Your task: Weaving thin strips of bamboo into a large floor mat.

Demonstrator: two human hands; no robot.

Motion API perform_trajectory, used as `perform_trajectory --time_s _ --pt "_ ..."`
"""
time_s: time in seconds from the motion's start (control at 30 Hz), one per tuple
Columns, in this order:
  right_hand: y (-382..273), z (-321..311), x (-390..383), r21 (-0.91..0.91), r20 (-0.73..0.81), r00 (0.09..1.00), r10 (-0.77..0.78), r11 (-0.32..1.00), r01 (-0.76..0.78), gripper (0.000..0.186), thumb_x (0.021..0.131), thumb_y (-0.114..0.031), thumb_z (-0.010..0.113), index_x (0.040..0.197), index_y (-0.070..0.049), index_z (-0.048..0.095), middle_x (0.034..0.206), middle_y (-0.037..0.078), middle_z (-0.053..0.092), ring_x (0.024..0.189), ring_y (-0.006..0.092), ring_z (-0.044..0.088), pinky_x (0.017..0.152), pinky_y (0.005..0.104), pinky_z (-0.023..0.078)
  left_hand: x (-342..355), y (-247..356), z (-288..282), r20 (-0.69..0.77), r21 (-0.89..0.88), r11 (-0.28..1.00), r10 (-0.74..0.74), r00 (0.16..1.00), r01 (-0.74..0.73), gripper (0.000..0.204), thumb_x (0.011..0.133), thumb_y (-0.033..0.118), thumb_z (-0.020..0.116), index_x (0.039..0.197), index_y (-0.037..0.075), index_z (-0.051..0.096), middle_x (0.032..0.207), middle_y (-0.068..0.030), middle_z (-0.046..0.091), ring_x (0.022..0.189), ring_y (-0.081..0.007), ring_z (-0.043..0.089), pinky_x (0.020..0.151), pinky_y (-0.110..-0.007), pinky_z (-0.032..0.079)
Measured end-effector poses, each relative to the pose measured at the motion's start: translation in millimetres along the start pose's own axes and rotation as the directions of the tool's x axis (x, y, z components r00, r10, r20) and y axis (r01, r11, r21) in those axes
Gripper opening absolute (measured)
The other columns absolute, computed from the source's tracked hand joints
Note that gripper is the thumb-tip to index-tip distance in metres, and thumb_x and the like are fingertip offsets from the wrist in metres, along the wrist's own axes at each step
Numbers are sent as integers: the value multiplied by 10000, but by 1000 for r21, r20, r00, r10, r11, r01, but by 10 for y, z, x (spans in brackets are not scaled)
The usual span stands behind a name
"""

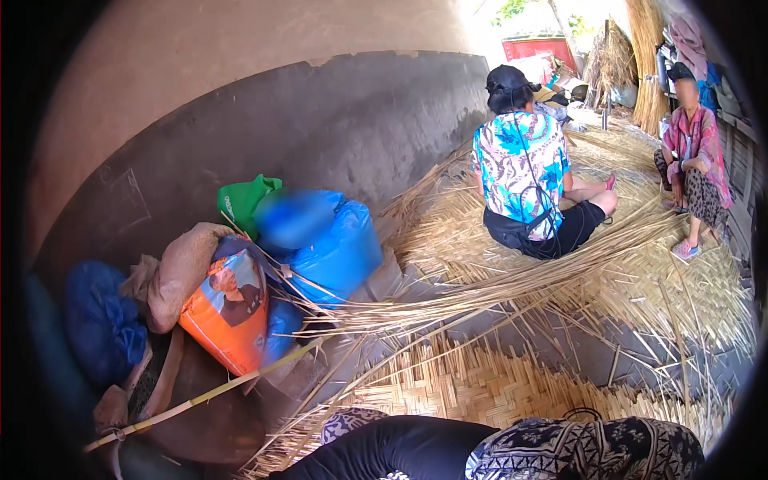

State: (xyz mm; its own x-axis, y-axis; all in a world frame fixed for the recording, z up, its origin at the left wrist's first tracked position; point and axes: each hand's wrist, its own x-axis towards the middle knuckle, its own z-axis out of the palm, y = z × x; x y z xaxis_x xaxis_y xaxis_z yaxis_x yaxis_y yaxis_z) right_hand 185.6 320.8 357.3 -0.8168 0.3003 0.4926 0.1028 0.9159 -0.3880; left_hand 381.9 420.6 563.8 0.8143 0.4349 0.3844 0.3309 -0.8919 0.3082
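Neither of my hands shows in the head view. Along the lower edge lie black cloth [400,446] and black-and-cream patterned cloth [592,448], apparently my own clothing. Just beyond them is a partly woven mat [464,376] of flat straw-coloured strips, with loose ends sticking out along its edges. A long bundle of split stalks [448,292] runs across from the sacks toward the far right. At lower left, a single yellowish stalk [216,392] slants up to the right; something small and pale sits around its near end, too unclear to name.
An orange sack [232,312], a blue plastic bag [336,252], a green bag [244,204] and a dark blue bundle [104,320] crowd the left wall. One person [524,176] sits on a larger woven mat [672,280], back toward me. Another person [694,160] sits at far right.
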Motion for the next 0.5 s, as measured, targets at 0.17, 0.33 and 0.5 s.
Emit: perform_trajectory --time_s 0.17,0.33,0.5 --pt "-197 -180 -144 -38 43 999 24 999 -22 173 680 -290 584 754 -143 638 743 67 626 691 248 594 619 361 463 16 -74 86 26 -19 1000 -7 1000 7 237 769 -5 516 995 51 559 912 -84 580 794 -133 579 725 -232 465" --pt "-208 40 -107 -383 12 1000 -24 923 27 161 689 -306 553 715 -161 619 712 56 619 661 227 594 582 364 458 -41 21 94 29 -28 999 -19 999 20 240 768 -7 517 1001 43 552 918 -87 577 795 -135 578 729 -232 465" --pt "-227 -48 -270 -363 -307 927 -218 927 98 172 709 -298 525 629 -151 570 592 60 560 541 252 557 433 384 424 23 -112 110 52 -61 998 -12 999 15 244 768 -9 517 1006 35 545 924 -91 575 796 -137 577 732 -232 465"
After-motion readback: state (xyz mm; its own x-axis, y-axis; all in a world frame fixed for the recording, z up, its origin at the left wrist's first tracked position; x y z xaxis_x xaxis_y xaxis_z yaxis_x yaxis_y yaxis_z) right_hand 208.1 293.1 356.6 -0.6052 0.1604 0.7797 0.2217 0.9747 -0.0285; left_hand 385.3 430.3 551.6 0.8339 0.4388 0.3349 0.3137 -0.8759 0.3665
